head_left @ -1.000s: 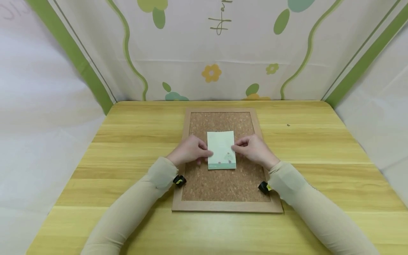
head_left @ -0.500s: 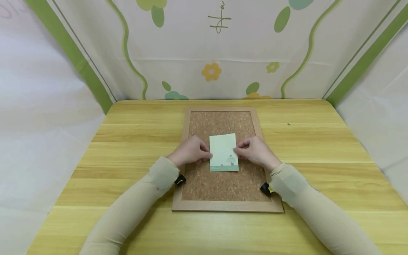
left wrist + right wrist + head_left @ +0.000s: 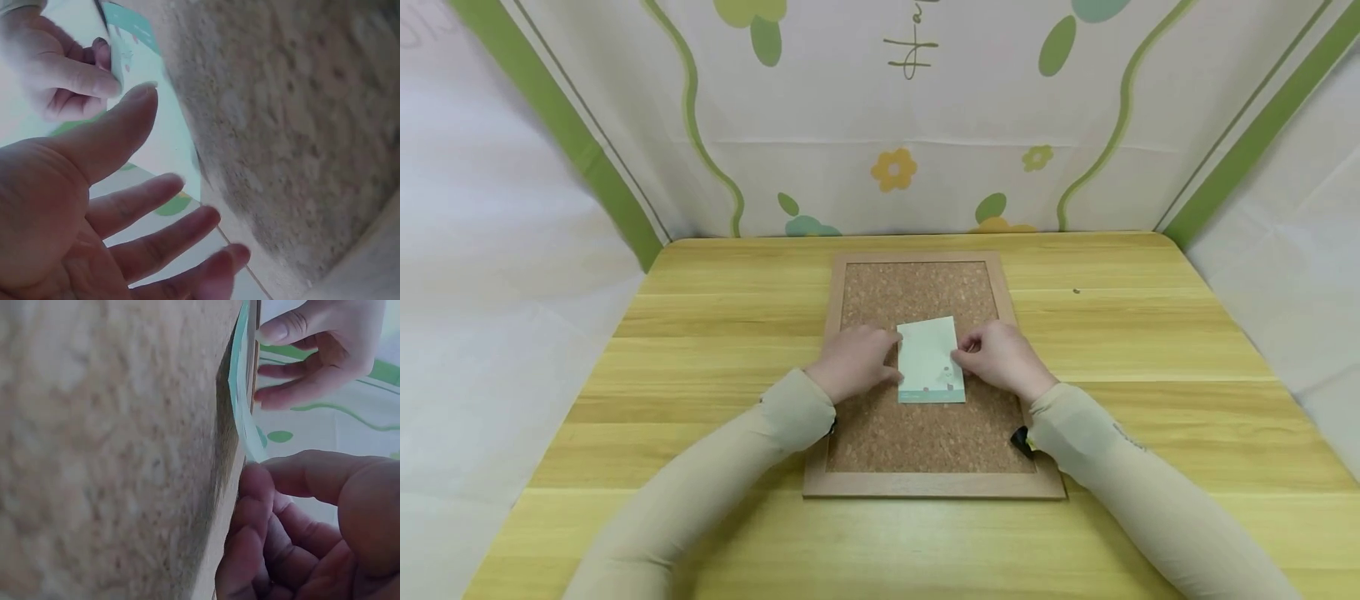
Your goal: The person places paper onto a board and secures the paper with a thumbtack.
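One piece of notepaper [image 3: 927,358] pinched in the right hand [image 3: 1002,358], left hand [image 3: 855,358] kinda loose beside it, fingers [image 3: 165,239] apart.

The corkboard [image 3: 932,442] lies on the table [image 3: 1157,333], beneath the paper [image 3: 928,358].

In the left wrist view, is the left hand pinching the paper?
No, the left hand has its thumb and fingers spread apart, with the paper not pinched between them.
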Demonstrator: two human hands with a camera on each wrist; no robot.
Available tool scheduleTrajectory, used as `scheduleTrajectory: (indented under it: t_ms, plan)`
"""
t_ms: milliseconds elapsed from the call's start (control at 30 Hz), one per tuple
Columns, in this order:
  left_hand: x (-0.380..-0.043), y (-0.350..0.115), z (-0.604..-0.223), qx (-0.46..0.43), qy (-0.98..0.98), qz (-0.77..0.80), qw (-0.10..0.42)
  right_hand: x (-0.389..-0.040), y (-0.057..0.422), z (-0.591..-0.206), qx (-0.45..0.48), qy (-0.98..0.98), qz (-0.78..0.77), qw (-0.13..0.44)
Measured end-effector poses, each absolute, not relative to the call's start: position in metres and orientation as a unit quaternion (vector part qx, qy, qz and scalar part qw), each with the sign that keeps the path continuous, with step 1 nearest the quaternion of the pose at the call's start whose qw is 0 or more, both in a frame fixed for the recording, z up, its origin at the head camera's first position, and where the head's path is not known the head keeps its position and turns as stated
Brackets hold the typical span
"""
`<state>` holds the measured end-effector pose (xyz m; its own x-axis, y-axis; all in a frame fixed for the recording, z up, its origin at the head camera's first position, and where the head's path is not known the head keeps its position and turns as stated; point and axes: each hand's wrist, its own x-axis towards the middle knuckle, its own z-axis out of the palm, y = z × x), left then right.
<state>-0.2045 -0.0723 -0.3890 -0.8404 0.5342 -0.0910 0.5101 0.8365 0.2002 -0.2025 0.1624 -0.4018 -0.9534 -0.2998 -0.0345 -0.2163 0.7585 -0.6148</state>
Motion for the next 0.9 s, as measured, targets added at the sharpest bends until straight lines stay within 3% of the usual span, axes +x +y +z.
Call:
scheduleTrajectory:
  t_ms: [667, 900]
  plan:
    - [-0.211, -0.072, -0.388, 0.266, 0.954, -0.02, 0.138, -0.201, 0.154, -0.394, -0.128, 0.969, -0.203, 0.062]
    - [-0.208, -0.068, -0.389, 0.274, 0.951, -0.027, 0.14, -0.203, 0.183, -0.381, -0.113, 0.972, -0.202, 0.049]
